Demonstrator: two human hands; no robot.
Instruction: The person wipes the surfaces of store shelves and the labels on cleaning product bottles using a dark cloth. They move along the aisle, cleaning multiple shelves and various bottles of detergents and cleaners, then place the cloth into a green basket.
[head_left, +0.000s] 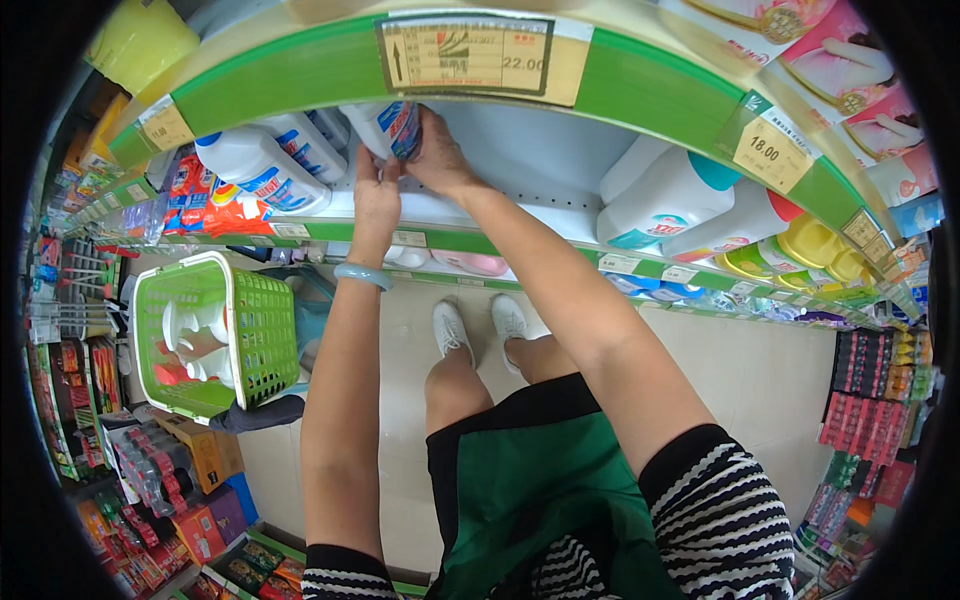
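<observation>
Both my hands reach onto a white shelf and close around one white plastic bottle (386, 127) with a blue and red label. My left hand (377, 191) grips it low, with a pale blue bangle on that wrist. From the right side my right hand (441, 154) holds the bottle. Its top is hidden behind the green price rail (292, 90) of the shelf above. Just left stand similar white bottles with blue caps, the nearest one (262, 169) at the shelf's front. Bare shelf surface (525, 150) shows to the right of my hands.
Larger white jugs (667, 202) with teal and red caps stand farther right, beside yellow bottles (810, 247). Orange-red packets (214, 202) lie at the left. A green basket (262, 322) with spray bottles stands left of my arm. Stacked drink packs (862, 405) line the right side.
</observation>
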